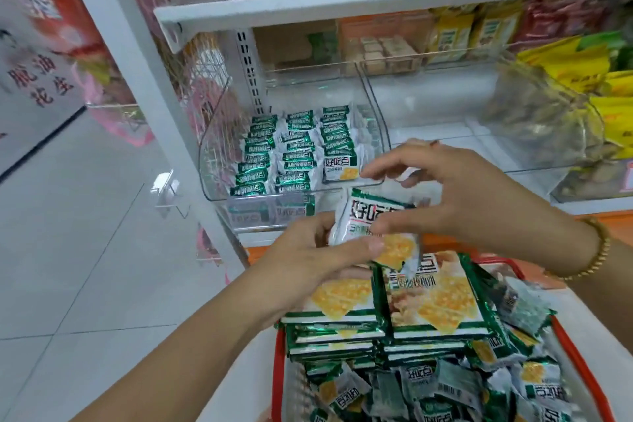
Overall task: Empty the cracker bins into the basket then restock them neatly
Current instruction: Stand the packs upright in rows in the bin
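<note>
A small white-and-green cracker packet (359,212) is held between both hands, just in front of the clear cracker bin (214,151). My left hand (301,264) grips its lower edge, thumb on top. My right hand (455,195) pinches its upper part, with the index finger stretched toward the bin's front rim. Inside the bin, three neat rows of cracker packets (294,147) stand on edge. Below my hands a red basket (278,373) holds stacked larger cracker packs (438,301) and several loose small packets (428,387).
To the right of the cracker bin stands a second clear bin (445,103) with nothing visible in it, then a bin of brownish snacks (534,120) and yellow bags (582,65). A white shelf board (342,7) overhangs the bins. Tiled floor (85,216) lies to the left.
</note>
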A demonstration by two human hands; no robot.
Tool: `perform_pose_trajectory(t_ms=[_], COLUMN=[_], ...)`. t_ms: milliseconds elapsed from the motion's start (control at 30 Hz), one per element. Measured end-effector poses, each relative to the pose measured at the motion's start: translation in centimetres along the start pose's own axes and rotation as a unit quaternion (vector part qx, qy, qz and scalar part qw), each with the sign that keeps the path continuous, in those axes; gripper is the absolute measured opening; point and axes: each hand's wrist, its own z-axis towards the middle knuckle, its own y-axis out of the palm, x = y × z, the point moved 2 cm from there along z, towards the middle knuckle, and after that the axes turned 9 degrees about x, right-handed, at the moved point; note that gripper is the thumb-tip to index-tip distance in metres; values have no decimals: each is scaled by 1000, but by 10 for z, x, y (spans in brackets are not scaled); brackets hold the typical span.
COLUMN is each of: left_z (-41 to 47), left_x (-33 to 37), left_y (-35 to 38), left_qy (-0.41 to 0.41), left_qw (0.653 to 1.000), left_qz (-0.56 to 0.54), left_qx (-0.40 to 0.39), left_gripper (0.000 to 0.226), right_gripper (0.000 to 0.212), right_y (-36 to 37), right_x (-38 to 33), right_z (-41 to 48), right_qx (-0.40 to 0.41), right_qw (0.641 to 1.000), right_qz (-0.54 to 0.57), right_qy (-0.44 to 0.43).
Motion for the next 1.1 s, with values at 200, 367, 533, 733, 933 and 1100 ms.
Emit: perform_pose_trajectory(t_ms=[200, 367, 533, 733, 933, 1100], left_z=[22, 49, 65, 65, 58, 58], left_x=[22, 21, 11, 3, 5, 4], left_y=[-26, -48, -70, -68, -71, -72], left_qy=[105, 118, 163, 191, 216, 222], left_qw=[991, 976, 899, 853, 837, 821], left_qz=[37, -24, 293, 434, 462, 490], left_qx=[76, 182, 281, 217, 197, 192], left_gripper=[35, 73, 40, 17, 26, 31], right_gripper=[72, 60, 74, 55, 51, 58], right_y=[-8, 1, 21, 56, 84, 86], right_x=[-14, -21, 2, 31, 45, 61], right_z=[67, 129, 168, 180, 171, 162], right_qx=[-200, -243, -239, -285, -273, -208], right_qw=[971, 934, 879, 810, 811, 837], right_qz=[-133, -259, -411, -513, -517, -503], right_qy=[-16, -48, -28, 4, -7, -61])
